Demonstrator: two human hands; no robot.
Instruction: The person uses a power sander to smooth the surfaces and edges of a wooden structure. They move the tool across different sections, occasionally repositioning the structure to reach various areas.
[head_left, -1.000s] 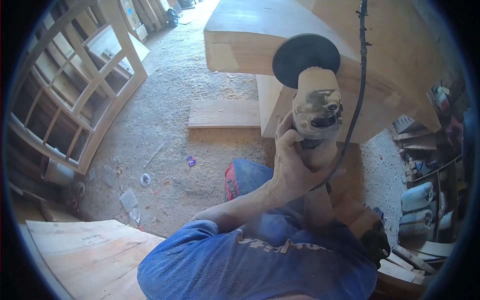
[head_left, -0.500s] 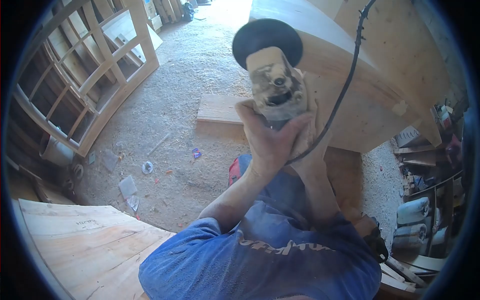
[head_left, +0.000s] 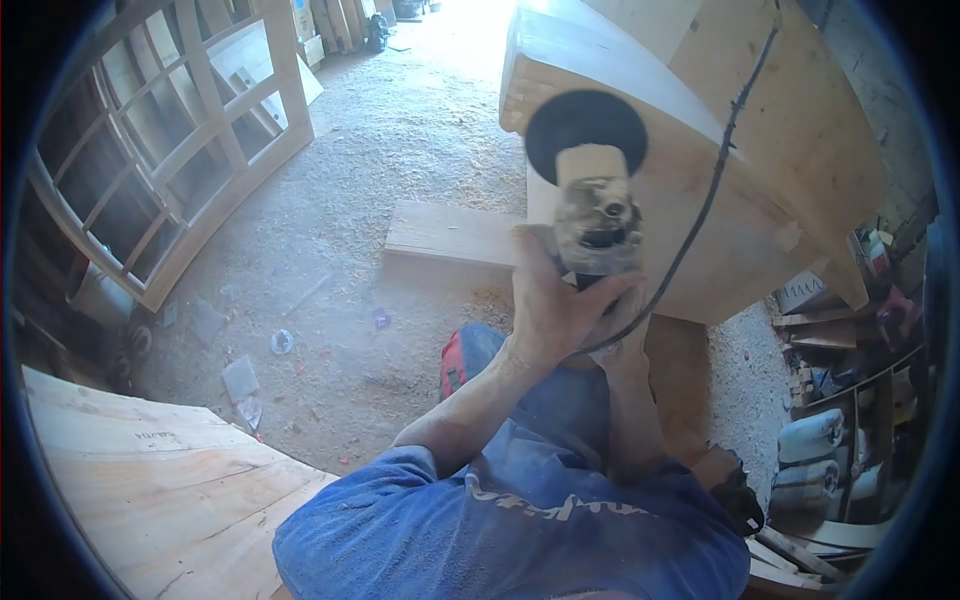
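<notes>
The left forearm slants inward, the right forearm reaches nearly straight ahead — wrists close together. The left hand curls, thumb stretched rightward; the right hand, partly hidden, is just beside it.

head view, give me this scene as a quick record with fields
held: power tool with round black disc
left hand: gripping the power tool
right hand: mostly hidden, grip unclear
behind disc: large curved wooden piece, contact unclear
cord: dark, runs from top right down to the hands
floor: wooden plank, litter
upper left: lattice wooden frame
</notes>
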